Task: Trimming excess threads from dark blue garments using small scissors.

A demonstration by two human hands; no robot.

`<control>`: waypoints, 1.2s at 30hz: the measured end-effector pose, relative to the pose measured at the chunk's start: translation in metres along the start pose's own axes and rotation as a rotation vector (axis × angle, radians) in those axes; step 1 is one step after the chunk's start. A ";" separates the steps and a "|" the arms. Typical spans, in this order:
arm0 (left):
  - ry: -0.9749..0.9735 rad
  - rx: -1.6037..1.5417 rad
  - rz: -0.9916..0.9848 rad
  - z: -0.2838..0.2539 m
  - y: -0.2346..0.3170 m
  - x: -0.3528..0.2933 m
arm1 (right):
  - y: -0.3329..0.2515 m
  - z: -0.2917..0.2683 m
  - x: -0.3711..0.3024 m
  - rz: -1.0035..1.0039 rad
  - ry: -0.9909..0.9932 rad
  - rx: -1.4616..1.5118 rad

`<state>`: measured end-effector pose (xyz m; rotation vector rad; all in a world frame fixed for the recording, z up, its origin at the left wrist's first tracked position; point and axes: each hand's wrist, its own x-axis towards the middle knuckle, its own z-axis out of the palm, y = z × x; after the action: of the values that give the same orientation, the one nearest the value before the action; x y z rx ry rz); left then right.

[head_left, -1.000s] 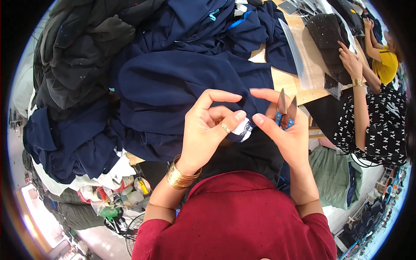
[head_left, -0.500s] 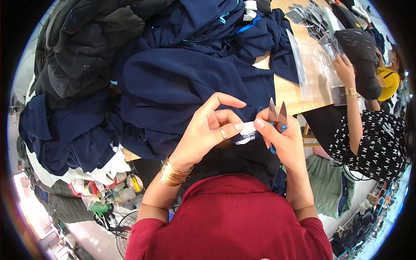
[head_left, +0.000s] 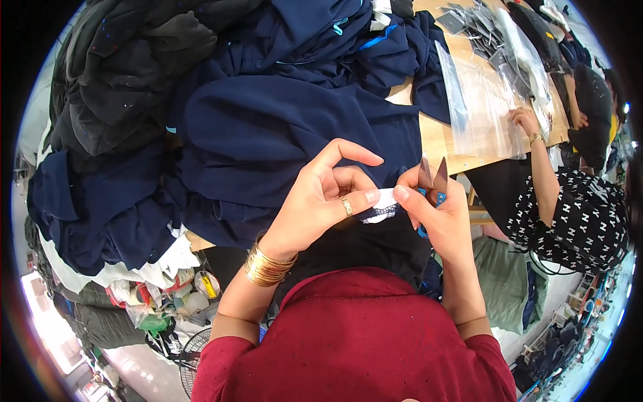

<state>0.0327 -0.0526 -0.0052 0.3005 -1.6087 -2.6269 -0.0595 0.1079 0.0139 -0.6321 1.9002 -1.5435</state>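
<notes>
A small white fabric label (head_left: 387, 199) with dark stitching along its lower edge is stretched between my two hands. My left hand (head_left: 329, 191) pinches its left end with thumb and a finger, the index finger raised and curved above. The right end is pinched by my right hand (head_left: 435, 208), which also holds a pair of scissors (head_left: 433, 175). Their blades point up, a little apart, and the blue handles are partly hidden in the palm. Behind the label lies a navy garment (head_left: 281, 134), spread over the table; how the label joins it is hidden by my fingers.
Black garments (head_left: 127, 80) are heaped at the far left. At the right, clear plastic bags (head_left: 479, 107) and grey tags (head_left: 472, 27) lie on the wooden table (head_left: 435, 137). A co-worker's hand (head_left: 526, 122) rests on the bags. A fan (head_left: 194, 352) stands at the lower left.
My hands keep their pinch on the label, almost still. The co-worker's hand has moved down and left onto the clear bags, and the dark packed bundle beside it has shifted away to the right.
</notes>
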 end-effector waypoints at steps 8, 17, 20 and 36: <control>-0.004 0.016 -0.012 0.002 -0.003 0.003 | 0.000 -0.004 0.000 0.040 0.025 0.027; -0.063 0.061 -0.027 -0.001 -0.005 0.006 | 0.000 -0.004 -0.001 0.044 0.028 0.045; -0.112 0.101 -0.019 -0.003 -0.009 0.007 | 0.002 -0.006 -0.002 0.064 -0.001 0.080; -0.044 0.195 -0.051 0.003 -0.006 0.006 | 0.001 -0.005 -0.002 0.084 0.001 0.090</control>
<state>0.0266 -0.0477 -0.0103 0.2966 -1.8999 -2.5327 -0.0620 0.1127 0.0140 -0.5061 1.8227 -1.5663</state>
